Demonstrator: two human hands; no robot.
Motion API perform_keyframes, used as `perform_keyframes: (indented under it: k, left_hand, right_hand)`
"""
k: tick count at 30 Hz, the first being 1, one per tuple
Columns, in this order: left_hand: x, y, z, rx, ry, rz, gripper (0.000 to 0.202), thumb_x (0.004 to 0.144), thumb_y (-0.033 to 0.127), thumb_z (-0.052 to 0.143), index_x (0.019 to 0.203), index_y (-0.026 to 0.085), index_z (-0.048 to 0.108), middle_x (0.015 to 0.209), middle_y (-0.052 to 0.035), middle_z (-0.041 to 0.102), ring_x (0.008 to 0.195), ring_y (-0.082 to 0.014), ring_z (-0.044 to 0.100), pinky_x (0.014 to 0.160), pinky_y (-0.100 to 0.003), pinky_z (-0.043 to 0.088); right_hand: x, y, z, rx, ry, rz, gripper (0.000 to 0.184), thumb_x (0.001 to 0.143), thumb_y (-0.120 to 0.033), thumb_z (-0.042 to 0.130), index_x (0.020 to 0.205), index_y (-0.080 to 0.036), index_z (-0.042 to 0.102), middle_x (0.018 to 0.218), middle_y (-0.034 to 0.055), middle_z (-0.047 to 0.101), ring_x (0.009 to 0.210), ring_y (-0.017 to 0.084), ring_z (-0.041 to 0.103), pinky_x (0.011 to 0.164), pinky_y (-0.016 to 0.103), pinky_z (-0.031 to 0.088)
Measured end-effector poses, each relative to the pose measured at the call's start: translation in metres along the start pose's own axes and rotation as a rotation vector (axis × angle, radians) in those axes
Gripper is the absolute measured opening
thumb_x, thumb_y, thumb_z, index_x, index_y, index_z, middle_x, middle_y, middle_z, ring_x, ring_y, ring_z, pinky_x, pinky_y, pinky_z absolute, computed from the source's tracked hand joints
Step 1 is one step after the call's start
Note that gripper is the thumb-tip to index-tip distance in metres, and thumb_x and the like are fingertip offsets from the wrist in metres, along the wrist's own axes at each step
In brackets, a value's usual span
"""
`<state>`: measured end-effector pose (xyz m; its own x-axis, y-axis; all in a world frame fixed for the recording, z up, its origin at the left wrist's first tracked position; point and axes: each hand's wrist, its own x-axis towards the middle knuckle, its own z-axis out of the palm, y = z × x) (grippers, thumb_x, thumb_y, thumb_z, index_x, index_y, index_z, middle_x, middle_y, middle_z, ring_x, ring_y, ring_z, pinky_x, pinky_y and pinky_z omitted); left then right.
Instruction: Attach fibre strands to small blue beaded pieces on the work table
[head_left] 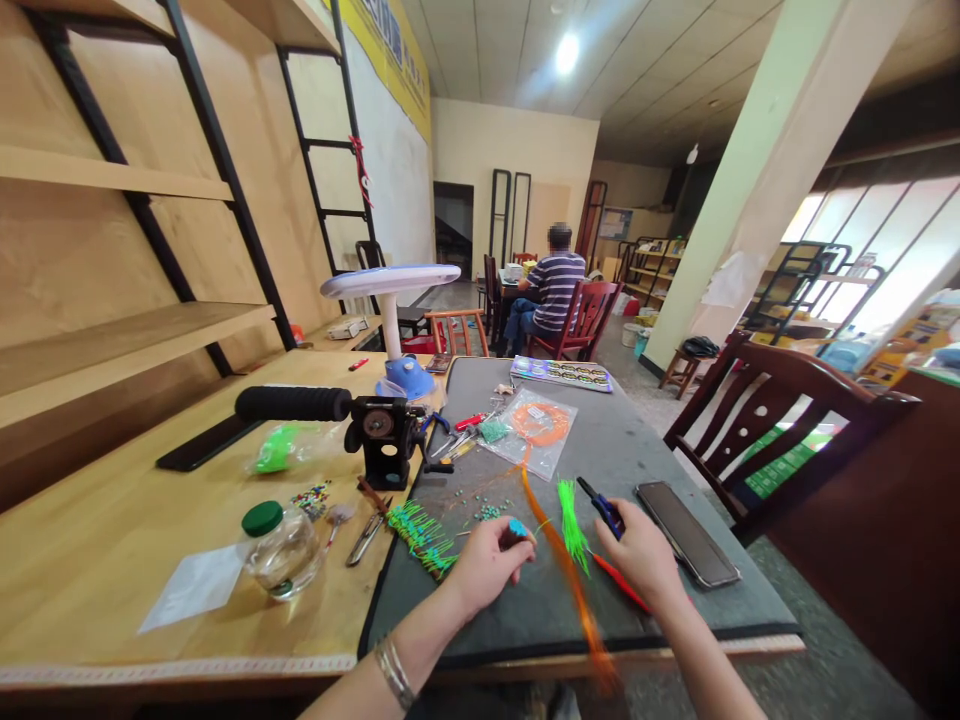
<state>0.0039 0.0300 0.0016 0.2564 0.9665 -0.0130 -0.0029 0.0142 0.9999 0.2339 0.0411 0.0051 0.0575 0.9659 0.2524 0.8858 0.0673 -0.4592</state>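
Note:
My left hand, wearing bracelets at the wrist, is closed in a pinch above the grey mat. A thin green strand sticks out from its fingertips. Something bright blue shows at the fingers; whether it is worn or held I cannot tell. My right hand is wrapped round a slim black-and-blue lighter that points away to the left. Between the hands lie a bundle of bright green strands and a long orange strand bundle. Below the right hand is a red-handled tool.
Beside my left hand lies a row of green-and-blue strands near small beads. A phone is at right. A black crank device, a green-lidded jar and a lamp stand left. A person sits farther back.

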Motion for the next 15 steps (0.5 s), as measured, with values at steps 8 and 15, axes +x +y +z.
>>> perform_keyframes:
  k: [8, 15]
  left_hand:
    - [-0.008, 0.001, 0.006, 0.025, -0.124, -0.022, 0.018, 0.071, 0.030, 0.062, 0.077, 0.013, 0.061, 0.059, 0.0005, 0.059, 0.042, -0.0071, 0.042, 0.043, -0.021, 0.031]
    - [-0.011, -0.005, 0.006, 0.171, -0.080, 0.069, 0.023, 0.076, 0.035, 0.061, 0.067, 0.014, 0.060, 0.053, 0.0036, 0.049, 0.052, -0.0102, 0.044, 0.053, -0.023, 0.035]
  right_hand:
    - [0.014, 0.024, 0.009, -0.340, 0.028, -0.074, 0.034, 0.079, -0.031, 0.057, 0.110, -0.018, 0.063, 0.113, 0.0124, 0.063, 0.107, 0.028, 0.051, 0.084, 0.034, 0.037]
    - [-0.024, 0.047, -0.015, -0.268, 0.228, -0.143, 0.023, 0.089, -0.029, 0.046, 0.094, -0.018, 0.065, 0.095, 0.0089, 0.069, 0.092, 0.022, 0.059, 0.083, 0.031, 0.040]
